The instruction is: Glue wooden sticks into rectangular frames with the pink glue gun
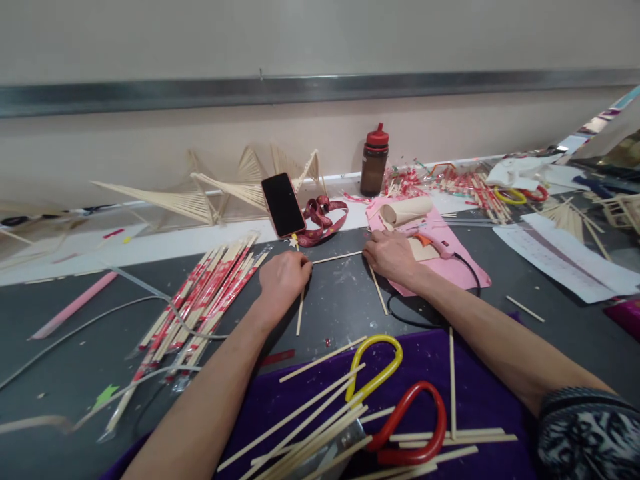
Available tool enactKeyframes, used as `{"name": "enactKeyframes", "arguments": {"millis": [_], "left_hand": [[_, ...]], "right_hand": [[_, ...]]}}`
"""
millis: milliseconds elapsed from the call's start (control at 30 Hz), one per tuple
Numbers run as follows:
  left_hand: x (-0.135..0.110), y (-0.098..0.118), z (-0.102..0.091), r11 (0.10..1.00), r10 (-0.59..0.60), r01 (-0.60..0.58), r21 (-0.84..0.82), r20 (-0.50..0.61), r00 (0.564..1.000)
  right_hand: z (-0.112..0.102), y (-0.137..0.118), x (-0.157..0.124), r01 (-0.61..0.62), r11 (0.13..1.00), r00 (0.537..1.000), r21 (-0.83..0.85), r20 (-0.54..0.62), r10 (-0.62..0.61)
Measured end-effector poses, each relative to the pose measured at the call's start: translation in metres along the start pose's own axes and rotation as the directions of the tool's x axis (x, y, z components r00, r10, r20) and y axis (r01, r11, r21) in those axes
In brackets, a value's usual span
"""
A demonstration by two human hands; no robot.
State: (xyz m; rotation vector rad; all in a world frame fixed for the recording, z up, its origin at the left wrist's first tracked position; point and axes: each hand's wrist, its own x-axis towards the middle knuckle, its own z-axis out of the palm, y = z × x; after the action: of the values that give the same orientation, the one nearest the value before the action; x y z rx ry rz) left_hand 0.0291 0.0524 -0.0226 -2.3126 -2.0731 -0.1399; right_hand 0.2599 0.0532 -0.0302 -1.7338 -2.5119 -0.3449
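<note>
Between my hands, a thin stick (336, 257) lies pinned: left hand (283, 277) fingers curled pinching one end, right hand (391, 255) pressing flat. Glue gun (431, 244) at three o'clock; I judge its cord could snag.

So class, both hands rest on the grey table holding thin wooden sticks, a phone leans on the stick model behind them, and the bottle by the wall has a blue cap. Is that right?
Not quite: the head view shows the bottle has a red cap, not blue. The rest stands: the left hand and right hand rest on the table at thin sticks, and the phone leans on the stick model.
</note>
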Motion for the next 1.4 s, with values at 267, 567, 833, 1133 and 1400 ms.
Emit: {"name": "enactKeyframes", "arguments": {"millis": [267, 567, 833, 1133, 1400], "left_hand": [[-0.001, 0.001, 0.001, 1.0, 0.009, -0.009, -0.01, -0.016, 1.0], [-0.001, 0.002, -0.001, 1.0, 0.007, -0.007, 0.008, -0.005, 1.0], [-0.001, 0.002, -0.002, 1.0, 0.005, -0.005, 0.021, -0.003, 1.0], [-0.001, 0.001, -0.001, 1.0, -0.015, 0.015, -0.003, -0.01, 1.0], [0.001, -0.013, -0.008, 0.996, 0.028, -0.03, -0.082, -0.025, 0.999]], "right_hand": [[0.0, 0.0, 0.0, 0.013, 1.0, 1.0, 0.002, 0.01, -0.013], [-0.002, 0.019, 0.002, 0.077, 0.997, 0.997, -0.03, -0.006, -0.078], [0.015, 0.014, 0.006, 0.054, 0.995, 0.987, -0.079, -0.148, -0.066], [-0.02, 0.025, 0.004, 0.046, 0.916, 0.808, 0.399, -0.553, 0.201], [-0.006, 0.022, 0.001, 0.023, 0.994, 0.985, 0.102, -0.175, -0.004]]}}
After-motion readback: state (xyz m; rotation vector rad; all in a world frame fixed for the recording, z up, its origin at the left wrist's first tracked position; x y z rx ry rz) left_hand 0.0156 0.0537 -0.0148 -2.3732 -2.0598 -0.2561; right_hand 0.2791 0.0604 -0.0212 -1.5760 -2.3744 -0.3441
